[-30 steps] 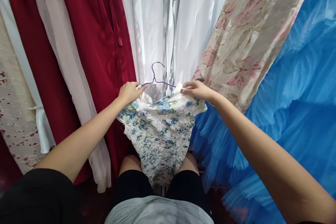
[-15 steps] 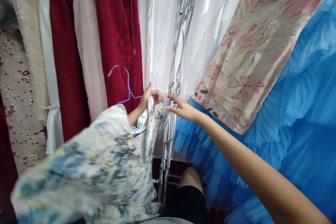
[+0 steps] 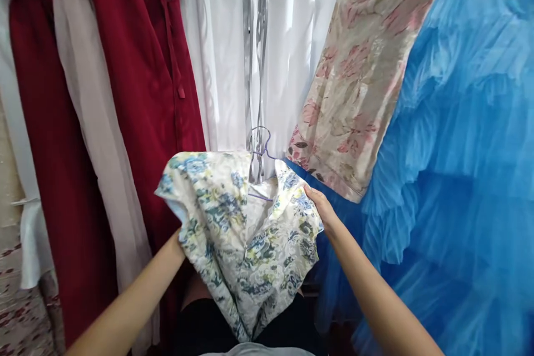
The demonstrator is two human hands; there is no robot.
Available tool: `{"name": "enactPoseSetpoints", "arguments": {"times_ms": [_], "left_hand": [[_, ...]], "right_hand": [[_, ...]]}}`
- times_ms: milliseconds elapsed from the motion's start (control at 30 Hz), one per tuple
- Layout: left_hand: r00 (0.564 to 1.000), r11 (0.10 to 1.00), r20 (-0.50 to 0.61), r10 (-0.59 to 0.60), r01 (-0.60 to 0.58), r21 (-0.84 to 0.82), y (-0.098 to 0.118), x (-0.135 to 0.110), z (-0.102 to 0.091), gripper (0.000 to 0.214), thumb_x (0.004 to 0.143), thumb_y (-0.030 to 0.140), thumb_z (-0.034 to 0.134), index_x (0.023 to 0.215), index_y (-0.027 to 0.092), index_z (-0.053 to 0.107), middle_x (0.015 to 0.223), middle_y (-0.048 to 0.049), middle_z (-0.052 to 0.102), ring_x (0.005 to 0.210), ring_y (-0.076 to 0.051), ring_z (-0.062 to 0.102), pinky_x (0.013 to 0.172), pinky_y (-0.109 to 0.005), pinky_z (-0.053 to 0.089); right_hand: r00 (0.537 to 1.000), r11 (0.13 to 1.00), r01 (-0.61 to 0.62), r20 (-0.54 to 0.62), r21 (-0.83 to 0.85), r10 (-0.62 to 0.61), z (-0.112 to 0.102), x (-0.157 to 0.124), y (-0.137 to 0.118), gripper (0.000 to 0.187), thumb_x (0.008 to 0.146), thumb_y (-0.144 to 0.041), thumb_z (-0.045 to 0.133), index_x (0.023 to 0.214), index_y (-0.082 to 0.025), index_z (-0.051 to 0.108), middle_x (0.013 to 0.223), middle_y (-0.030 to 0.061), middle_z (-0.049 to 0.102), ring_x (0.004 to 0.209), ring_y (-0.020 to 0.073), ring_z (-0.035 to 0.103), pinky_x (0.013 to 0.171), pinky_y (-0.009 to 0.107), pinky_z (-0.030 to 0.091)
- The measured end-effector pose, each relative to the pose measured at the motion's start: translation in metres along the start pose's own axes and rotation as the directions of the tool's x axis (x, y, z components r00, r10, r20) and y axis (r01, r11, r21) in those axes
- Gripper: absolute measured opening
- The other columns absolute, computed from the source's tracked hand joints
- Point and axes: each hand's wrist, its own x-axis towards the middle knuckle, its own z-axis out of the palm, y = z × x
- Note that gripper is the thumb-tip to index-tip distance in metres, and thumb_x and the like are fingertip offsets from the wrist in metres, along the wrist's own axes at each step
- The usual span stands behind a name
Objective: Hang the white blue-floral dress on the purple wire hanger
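A floral dress (image 3: 267, 256) in white, blue, green and yellow hangs in front of my body, its V-shaped neckline facing up. A purple wire hanger (image 3: 267, 142) sits inside it, with the hook standing out above the neckline and the lower bar showing within. My right hand (image 3: 319, 203) grips the dress at its right shoulder edge, the thumb side on the cloth. At the other side my left hand (image 3: 179, 242) reaches under the cloth, where its fingers are hidden.
Dark red dresses (image 3: 137, 100) and a pale pink one (image 3: 94, 117) hang on the left. White curtains (image 3: 225, 55) and a shiny metal strip (image 3: 256, 39) are ahead. On the right hang a beige floral dress (image 3: 354, 78) and a blue ruffled tulle dress (image 3: 471, 139).
The floral dress has swung from the left to the middle, its neckline now spread out. My right hand has taken hold of its shoulder; my left hand has moved down and left, under the cloth.
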Motion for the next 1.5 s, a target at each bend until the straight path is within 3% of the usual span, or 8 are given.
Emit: {"name": "enactPoseSetpoints", "arguments": {"times_ms": [600,667,767,800,900,933,1267,1500], "left_hand": [[0.897,0.995,-0.431,-0.097,0.104,-0.006,-0.14,-0.134,-0.013,0.056,0.082,0.044,0.076,0.133,0.028,0.061,0.146,-0.0056,0.059,0.145,-0.027,0.045,0.123,-0.042,0.033],[0.892,0.992,-0.438,-0.11,0.126,0.009,-0.144,-0.144,-0.007,0.058,0.082,0.043,0.076,0.135,0.028,0.06,0.144,-0.006,0.061,0.142,-0.027,0.049,0.121,-0.042,0.037],[0.905,0.984,-0.407,-0.126,0.166,0.066,-0.153,-0.155,0.004,0.058,0.08,0.044,0.078,0.133,0.025,0.062,0.14,-0.0081,0.064,0.139,-0.029,0.052,0.118,-0.043,0.041],[0.912,0.98,-0.39,-0.126,0.176,0.096,-0.156,-0.157,0.008,0.059,0.079,0.044,0.079,0.132,0.025,0.063,0.14,-0.0088,0.064,0.139,-0.03,0.052,0.119,-0.044,0.04],[0.935,0.968,-0.342,-0.097,0.167,0.184,-0.161,-0.162,0.018,0.059,0.076,0.045,0.081,0.129,0.024,0.065,0.139,-0.0096,0.064,0.14,-0.031,0.051,0.12,-0.044,0.039],[0.941,0.965,-0.326,-0.089,0.163,0.207,-0.16,-0.163,0.021,0.059,0.076,0.045,0.08,0.128,0.024,0.065,0.138,-0.0096,0.065,0.139,-0.031,0.052,0.119,-0.043,0.04],[0.952,0.955,-0.305,-0.013,0.102,0.279,-0.141,-0.167,0.039,0.057,0.073,0.04,0.082,0.125,0.023,0.067,0.131,-0.0093,0.069,0.135,-0.031,0.056,0.116,-0.042,0.043],[0.737,0.9,-0.631,0.242,0.073,0.43,-0.14,-0.162,0.01,0.058,0.079,0.043,0.078,0.127,0.02,0.055,0.132,-0.0144,0.062,0.122,-0.031,0.061,0.103,-0.045,0.05]], "right_hand": [[0.997,0.933,0.016,-0.059,-0.359,-0.04,0.013,-0.024,-0.051,0.036,0.072,-0.046,0.08,0.088,-0.015,0.073,0.078,0.0085,0.074,0.067,0.0229,0.067,0.065,0.033,0.054],[0.878,0.839,0.19,-0.294,-0.51,-0.378,0.016,-0.036,-0.032,0.038,0.076,-0.044,0.074,0.101,-0.016,0.069,0.092,0.0092,0.073,0.085,0.0251,0.067,0.078,0.036,0.053],[0.422,0.686,0.28,-0.556,-0.672,-0.716,0.031,-0.067,0.029,0.033,0.087,-0.04,0.06,0.114,-0.021,0.06,0.115,0.0118,0.066,0.107,0.026,0.06,0.092,0.038,0.048],[0.403,0.705,0.272,-0.588,-0.655,-0.701,0.037,-0.078,0.054,0.024,0.09,-0.04,0.056,0.106,-0.023,0.059,0.108,0.0104,0.065,0.102,0.0255,0.06,0.089,0.037,0.048],[0.901,0.856,0.168,-0.276,-0.488,-0.334,0.055,-0.102,0.119,0.034,0.094,-0.051,0.052,0.072,-0.025,0.055,0.067,0.0034,0.06,0.065,0.0225,0.057,0.065,0.034,0.046],[0.977,0.882,0.116,-0.106,-0.457,-0.184,0.061,-0.105,0.133,0.043,0.097,-0.056,0.049,0.067,-0.025,0.053,0.06,0.0023,0.057,0.059,0.0215,0.054,0.062,0.034,0.043],[0.989,0.925,-0.003,0.135,-0.381,0.059,0.068,-0.119,0.109,0.044,0.095,-0.058,0.055,0.071,-0.021,0.055,0.052,-0.0035,0.052,0.049,0.0131,0.044,0.055,0.027,0.035],[0.979,0.955,-0.177,0.061,-0.237,0.196,0.061,-0.122,0.099,0.037,0.086,-0.043,0.06,0.058,-0.021,0.053,0.039,-0.0038,0.049,0.037,0.0092,0.034,0.045,0.024,0.025]]}}
